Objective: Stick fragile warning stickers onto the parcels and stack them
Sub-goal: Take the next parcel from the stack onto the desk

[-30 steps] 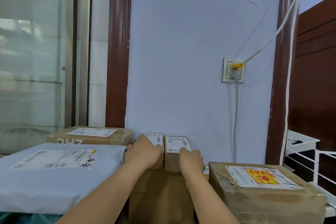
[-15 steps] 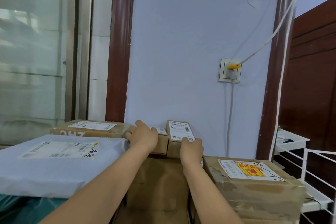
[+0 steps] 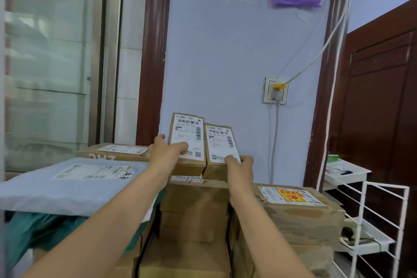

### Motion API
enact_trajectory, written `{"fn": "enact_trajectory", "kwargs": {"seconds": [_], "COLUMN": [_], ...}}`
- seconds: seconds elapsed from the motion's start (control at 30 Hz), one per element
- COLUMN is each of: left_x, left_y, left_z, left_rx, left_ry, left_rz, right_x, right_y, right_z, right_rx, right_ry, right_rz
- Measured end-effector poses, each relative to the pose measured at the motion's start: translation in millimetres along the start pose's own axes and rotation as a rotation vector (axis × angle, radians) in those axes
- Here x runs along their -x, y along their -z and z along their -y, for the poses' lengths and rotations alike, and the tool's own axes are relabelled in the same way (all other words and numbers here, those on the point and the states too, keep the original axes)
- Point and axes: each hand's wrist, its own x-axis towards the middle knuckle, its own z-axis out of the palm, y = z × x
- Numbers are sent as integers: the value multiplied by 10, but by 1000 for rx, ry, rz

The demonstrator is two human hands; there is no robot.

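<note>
Two small cardboard parcels with white shipping labels are tilted up, their labels facing me, above a stack of brown boxes (image 3: pixel 194 201). My left hand (image 3: pixel 165 153) grips the left small parcel (image 3: pixel 188 135) at its near left edge, thumb on the label. The right small parcel (image 3: pixel 220 142) is pinched at its near end by my right hand (image 3: pixel 239 166). Neither small parcel shows a fragile sticker. A larger box (image 3: pixel 300 212) at the right carries a yellow and red fragile sticker (image 3: pixel 292 196) on its label.
A grey mailer bag (image 3: pixel 74 183) lies at the left over a green bag, with a flat brown box (image 3: pixel 112 151) behind it. A white wire rack (image 3: pixel 370 221) stands at the right. The wall with a socket (image 3: pixel 275 90) and cable is close behind.
Both small parcels have been lifted off the stack and tipped up toward me, so their labels now face the camera. My hands have risen with them.
</note>
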Motion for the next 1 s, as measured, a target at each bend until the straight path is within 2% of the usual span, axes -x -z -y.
{"fn": "enact_trajectory", "kwargs": {"seconds": [0.13, 0.3, 0.63, 0.77, 1.0], "left_x": [281, 700, 1566, 1850, 2309], "left_y": [185, 350, 496, 535, 643], "left_z": [-30, 78, 299, 439, 967], "left_rx": [244, 416, 393, 436, 358], "left_ry": [73, 163, 173, 202, 286], "left_rz": [200, 187, 134, 175, 152], "right_x": [230, 579, 1342, 1612, 2131], "right_y": [216, 473, 932, 1097, 1293], "right_z": [96, 74, -150, -256, -646], "right_rx": [-65, -104, -39, -31, 39], "right_ry": [-8, -22, 12, 18, -83], "right_rz": [65, 118, 134, 148, 161]}}
